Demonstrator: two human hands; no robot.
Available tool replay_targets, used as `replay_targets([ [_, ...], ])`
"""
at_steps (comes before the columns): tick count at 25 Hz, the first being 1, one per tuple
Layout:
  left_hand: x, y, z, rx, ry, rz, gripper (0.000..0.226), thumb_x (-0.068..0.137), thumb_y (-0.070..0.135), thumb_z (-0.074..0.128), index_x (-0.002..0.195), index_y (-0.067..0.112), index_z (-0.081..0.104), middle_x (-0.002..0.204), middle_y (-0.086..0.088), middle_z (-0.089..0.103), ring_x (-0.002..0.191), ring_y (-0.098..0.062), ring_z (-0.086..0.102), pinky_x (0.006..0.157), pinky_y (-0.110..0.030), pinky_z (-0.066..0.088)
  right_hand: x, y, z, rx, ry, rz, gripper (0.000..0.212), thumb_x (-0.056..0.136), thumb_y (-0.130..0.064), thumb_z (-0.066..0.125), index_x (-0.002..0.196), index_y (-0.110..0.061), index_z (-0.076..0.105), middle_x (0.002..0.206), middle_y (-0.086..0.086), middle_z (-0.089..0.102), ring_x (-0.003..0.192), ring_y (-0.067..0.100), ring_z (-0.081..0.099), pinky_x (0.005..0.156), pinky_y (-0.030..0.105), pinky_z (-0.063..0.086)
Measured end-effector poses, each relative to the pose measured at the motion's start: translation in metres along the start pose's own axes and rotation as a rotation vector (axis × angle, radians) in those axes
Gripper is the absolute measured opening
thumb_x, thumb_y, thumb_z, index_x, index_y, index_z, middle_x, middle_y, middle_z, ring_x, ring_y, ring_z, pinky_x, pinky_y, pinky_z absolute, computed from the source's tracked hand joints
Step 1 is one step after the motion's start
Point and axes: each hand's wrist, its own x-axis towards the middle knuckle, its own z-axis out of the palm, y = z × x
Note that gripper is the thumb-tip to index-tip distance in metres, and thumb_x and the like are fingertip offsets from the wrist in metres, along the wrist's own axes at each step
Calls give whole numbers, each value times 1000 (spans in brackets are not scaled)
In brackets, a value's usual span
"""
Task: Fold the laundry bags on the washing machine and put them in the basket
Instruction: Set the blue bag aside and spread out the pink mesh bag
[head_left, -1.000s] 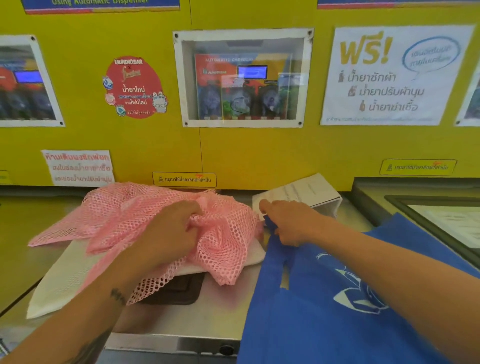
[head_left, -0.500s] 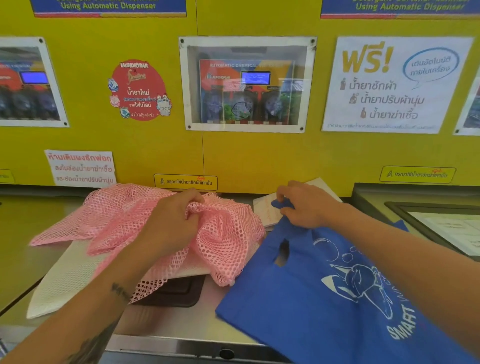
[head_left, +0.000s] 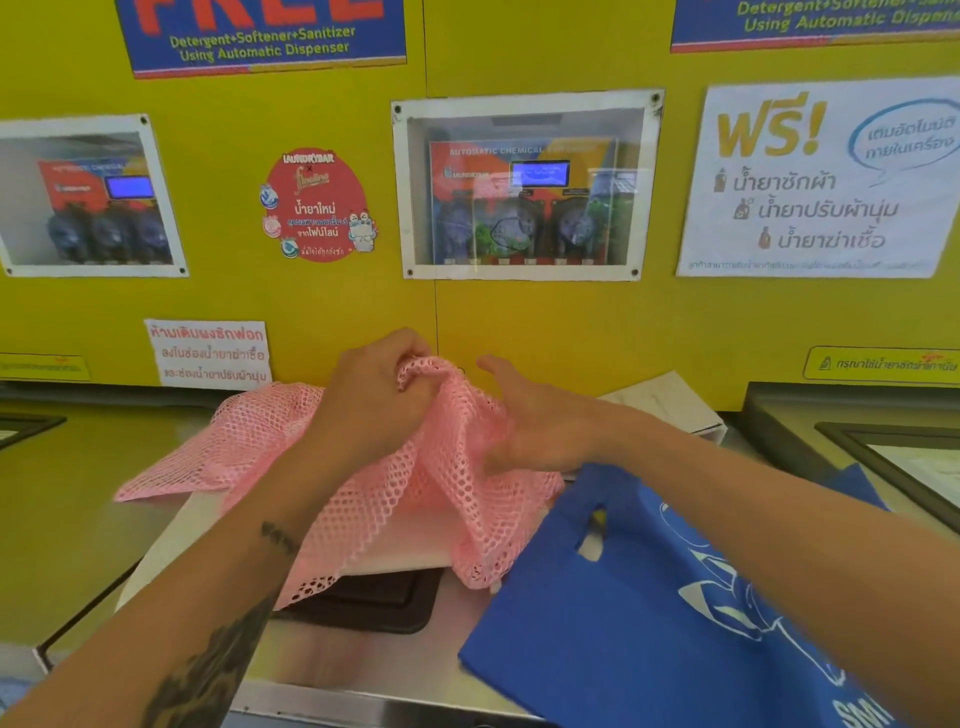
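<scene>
Pink bag (head_left: 363, 499): open mesh cloth. Blue bag (head_left: 675, 623): matt cloth. Washer top (head_left: 363, 660): brushed metal.

Bare forearms, tattooed left forearm (head_left: 208, 670), sleeveless

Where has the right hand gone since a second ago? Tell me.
Yes: the right hand left the blue bag and moved left onto the pink mesh bag.
</scene>
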Motion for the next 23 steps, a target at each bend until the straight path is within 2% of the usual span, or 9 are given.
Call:
replay_targets([
  [1,8,1,-10,22,34,22,3,87,23,67,87,22,65,77,5,67,71,-15,60,64,-36,47,17,-5,2,-96,94,-40,69,86,-27,69,147,-22,36,129,0,56,106,23,58,79,33,49],
  [3,25,1,-41,67,130,43,6,87,25,68,91,21,65,83,3,68,76,-19,61,70,-40,51,48,-16,-9,-165,381,-100,8,91,-14,55,91,-16,63,93,3,64,89,28,59,64,35,44],
  [5,39,0,-80,120,159,32,18,86,30,69,102,24,64,96,4,69,88,-18,63,81,-41,52,71,-36,-38,-27,603,-123,23,91,-9,49,70,-16,55,74,1,55,76,25,56,55,32,37],
  [7,41,-3,-113,158,24,-5,38,81,32,76,114,30,58,108,10,63,100,-7,59,89,-30,46,87,-72,-66,278,653,-180,21,92,-6,48,77,-14,61,71,-2,55,69,16,53,54,28,34],
  [9,35,-15,-126,258,-96,-34,46,79,28,78,118,32,53,107,12,56,100,5,51,88,-16,37,97,-113,-76,434,586,-257,20,92,-5,51,78,-10,64,67,-1,52,62,13,46,53,27,31],
  [13,33,-64,-164,362,323,-118,18,89,26,61,104,16,66,101,-8,67,92,-24,59,74,-32,41,116,-167,-49,298,374,-371,17,87,-4,57,100,7,61,78,9,54,67,19,53,56,30,38],
  [16,36,-84,-218,366,436,-146,13,90,24,56,97,21,67,95,-6,68,88,-25,60,71,-30,41,131,-190,-20,125,169,-394,15,88,-13,65,101,-11,60,96,4,59,84,20,59,64,31,49],
  [19,35,-109,-268,419,416,-127,11,80,27,50,82,26,60,77,0,61,76,-26,59,63,-31,39,151,-219,12,84,-119,-299,55,87,-32,73,134,-25,46,128,1,53,117,24,55,92,41,52],
  [23,21,-158,-311,426,480,-188,15,80,23,48,80,17,62,71,0,60,68,-25,57,52,-29,36,175,-256,67,53,-314,-285,68,84,-32,76,142,-29,41,131,-5,50,124,23,51,101,39,44],
])
